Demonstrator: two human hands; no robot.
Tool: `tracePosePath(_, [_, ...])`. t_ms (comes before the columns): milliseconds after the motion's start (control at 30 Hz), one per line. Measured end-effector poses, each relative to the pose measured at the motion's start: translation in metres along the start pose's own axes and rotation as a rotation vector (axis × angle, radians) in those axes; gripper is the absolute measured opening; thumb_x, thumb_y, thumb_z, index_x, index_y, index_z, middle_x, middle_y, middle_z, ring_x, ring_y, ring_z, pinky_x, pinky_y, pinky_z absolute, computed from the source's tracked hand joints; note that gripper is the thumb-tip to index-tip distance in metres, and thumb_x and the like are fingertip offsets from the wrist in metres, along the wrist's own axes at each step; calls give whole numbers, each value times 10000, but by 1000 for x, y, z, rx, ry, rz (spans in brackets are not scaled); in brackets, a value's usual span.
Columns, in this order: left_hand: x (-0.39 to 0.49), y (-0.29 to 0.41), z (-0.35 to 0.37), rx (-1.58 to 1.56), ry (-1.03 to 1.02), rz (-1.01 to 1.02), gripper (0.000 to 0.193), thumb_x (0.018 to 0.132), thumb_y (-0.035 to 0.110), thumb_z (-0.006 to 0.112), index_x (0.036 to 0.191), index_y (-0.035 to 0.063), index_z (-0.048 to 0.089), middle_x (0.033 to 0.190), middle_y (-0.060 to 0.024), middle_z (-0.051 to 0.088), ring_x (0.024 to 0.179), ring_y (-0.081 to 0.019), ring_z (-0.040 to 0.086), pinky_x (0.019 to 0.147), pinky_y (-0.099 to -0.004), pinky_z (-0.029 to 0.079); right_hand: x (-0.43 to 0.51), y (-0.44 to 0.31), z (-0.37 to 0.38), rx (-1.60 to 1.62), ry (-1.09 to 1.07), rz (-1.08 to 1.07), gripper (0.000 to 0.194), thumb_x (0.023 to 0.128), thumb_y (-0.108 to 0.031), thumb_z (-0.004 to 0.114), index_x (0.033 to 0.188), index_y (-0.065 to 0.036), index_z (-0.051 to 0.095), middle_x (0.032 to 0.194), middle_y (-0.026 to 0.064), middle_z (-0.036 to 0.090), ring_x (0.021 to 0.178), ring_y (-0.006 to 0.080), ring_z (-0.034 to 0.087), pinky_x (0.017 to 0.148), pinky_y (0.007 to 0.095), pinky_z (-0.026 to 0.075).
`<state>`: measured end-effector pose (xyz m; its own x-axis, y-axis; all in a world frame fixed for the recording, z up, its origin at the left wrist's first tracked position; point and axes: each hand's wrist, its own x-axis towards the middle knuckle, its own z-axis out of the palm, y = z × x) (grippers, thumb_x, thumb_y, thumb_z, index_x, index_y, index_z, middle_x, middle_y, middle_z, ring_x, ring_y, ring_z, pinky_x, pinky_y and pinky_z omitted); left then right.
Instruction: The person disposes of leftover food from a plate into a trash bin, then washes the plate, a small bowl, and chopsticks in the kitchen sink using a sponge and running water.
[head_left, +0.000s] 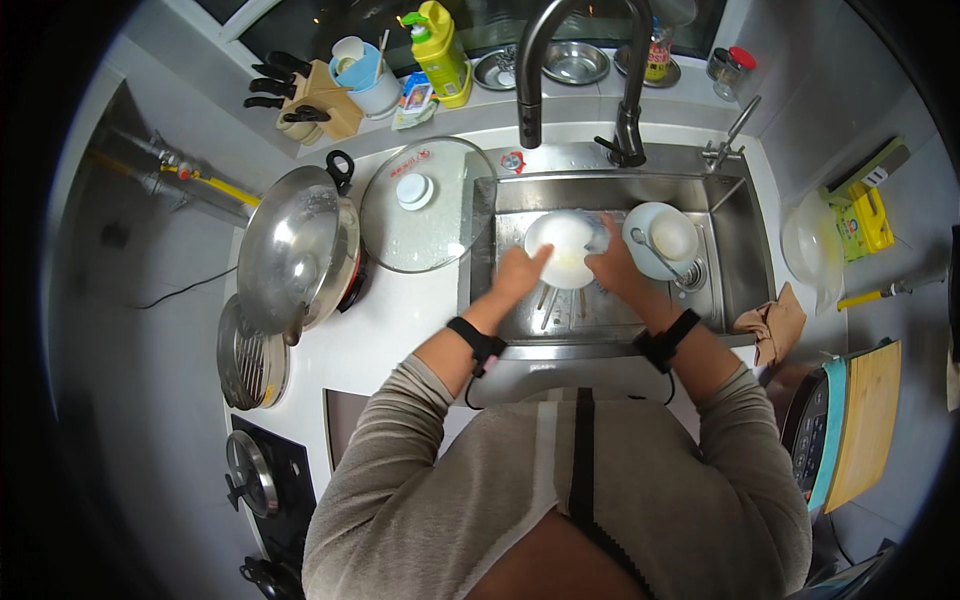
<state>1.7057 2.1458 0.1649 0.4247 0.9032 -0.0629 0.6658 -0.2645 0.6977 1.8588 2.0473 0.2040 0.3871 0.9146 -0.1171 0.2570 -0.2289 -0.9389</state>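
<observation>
Over the left half of the stainless steel sink (600, 322), my left hand (519, 271) grips the left rim of a white bowl (564, 259). On the bowl's right side is my right hand (615, 262), blurred, with a pale, translucent thing (598, 231) beside its fingers that I cannot make out. Chopsticks (551, 307) lie on the sink floor below the bowl. Close to my right hand, a light blue bowl (645, 264) holds a small white bowl (673, 234) and a metal spoon (656, 251).
A black faucet (628, 127) arches over the sink. Left of it lie a glass lid (390, 225) and a large steel wok (289, 247). A brown cloth (776, 326) sits at the right edge. Behind stand a knife block (330, 105) and a yellow detergent bottle (442, 64).
</observation>
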Motion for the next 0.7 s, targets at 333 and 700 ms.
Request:
tracePosePath(333, [7, -8, 29, 474, -377, 95, 656, 982, 482, 314, 804, -32, 681, 800, -252, 655, 784, -429, 640, 733, -497, 514, 39, 107, -40, -541, -194, 211, 540, 769, -90, 528, 1285, 51, 450, 1064, 293, 612, 1003, 438, 591, 867, 456, 486])
tracePosePath(700, [39, -66, 126, 407, -634, -343, 707, 840, 507, 633, 1254, -44, 474, 1278, -198, 490, 1183, -356, 503, 921, -451, 475, 54, 196, -70, -512, -394, 626, 499, 857, -162, 527, 1322, -7, 432, 1034, 287, 627, 970, 419, 613, 847, 467, 490])
